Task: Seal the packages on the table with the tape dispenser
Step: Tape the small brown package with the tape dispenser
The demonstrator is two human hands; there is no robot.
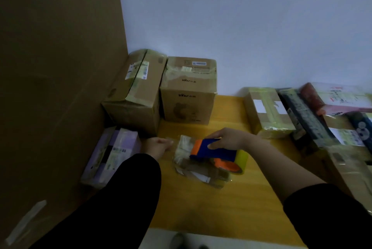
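Blur hides detail: right hand [223,141] grips the tape dispenser [216,153] above a small package [198,175]; left hand [157,146] touches its edge (hold impossible to tell).

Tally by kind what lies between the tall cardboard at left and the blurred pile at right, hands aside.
Brown cartons: 2, tilted carton and bear-print carton
Purple box: 1
Small wrapped package: 1
Tape dispenser: 1
Total: 5
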